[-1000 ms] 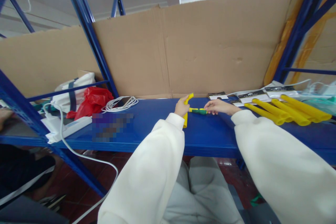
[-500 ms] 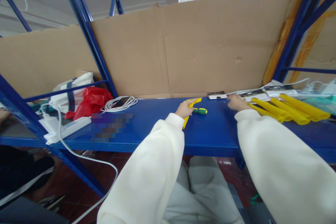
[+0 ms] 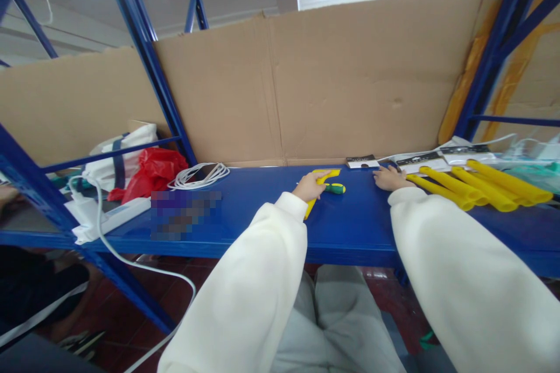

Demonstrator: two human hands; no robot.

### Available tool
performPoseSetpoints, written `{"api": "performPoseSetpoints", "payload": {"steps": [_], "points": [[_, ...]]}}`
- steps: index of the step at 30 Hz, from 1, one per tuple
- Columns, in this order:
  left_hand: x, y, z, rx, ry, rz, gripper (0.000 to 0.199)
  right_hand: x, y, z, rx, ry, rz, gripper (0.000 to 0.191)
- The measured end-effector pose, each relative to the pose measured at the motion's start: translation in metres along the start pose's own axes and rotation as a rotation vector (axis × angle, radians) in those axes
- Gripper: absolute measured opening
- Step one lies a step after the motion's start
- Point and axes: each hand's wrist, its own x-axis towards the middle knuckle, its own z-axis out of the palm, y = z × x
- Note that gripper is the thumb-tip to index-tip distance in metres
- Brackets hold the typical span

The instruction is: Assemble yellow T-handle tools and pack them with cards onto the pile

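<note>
At 12 o'clock on the counter [image 3: 262, 183], the grip of my left hand [image 3: 310, 185] is closed round the yellow piece [image 3: 329, 174], one end showing toward 7 o'clock, the other toward 2. I'd judge it light, stiff, a bit slick, best held mid-length. My left arm [image 3: 262, 262] comes in from 7. Beside those fingers, at 3, lies the driver [image 3: 335, 188]. My right hand [image 3: 391, 178], at 1 o'clock, is palm down; I can't tell if it pinches anything. Beyond, toward 2, are tubes [image 3: 483, 187], then packets [image 3: 420, 164].
</note>
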Motion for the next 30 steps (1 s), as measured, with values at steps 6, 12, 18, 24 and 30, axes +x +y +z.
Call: {"api": "performPoseSetpoints", "payload": {"steps": [6, 12, 18, 24, 30], "points": [[0.0, 0.0, 0.002, 0.117, 0.02, 0.062, 0.058, -0.003, -0.014, -0.012, -0.027, 0.025, -0.016, 0.027], [0.0, 0.002, 0.005, 0.196, 0.04, 0.131, 0.052, 0.0, -0.02, -0.016, 0.164, -0.079, 0.006, 0.011], [0.001, 0.002, 0.008, 0.284, 0.032, 0.195, 0.049, -0.007, -0.041, -0.021, 0.631, 0.013, -0.217, 0.01], [0.002, 0.001, 0.009, 0.324, 0.04, 0.2, 0.049, -0.027, -0.077, -0.033, 0.904, -0.015, -0.347, 0.004], [0.002, 0.002, 0.008, 0.336, 0.031, 0.218, 0.05, -0.032, -0.084, -0.034, 0.882, -0.032, -0.343, 0.009]]}}
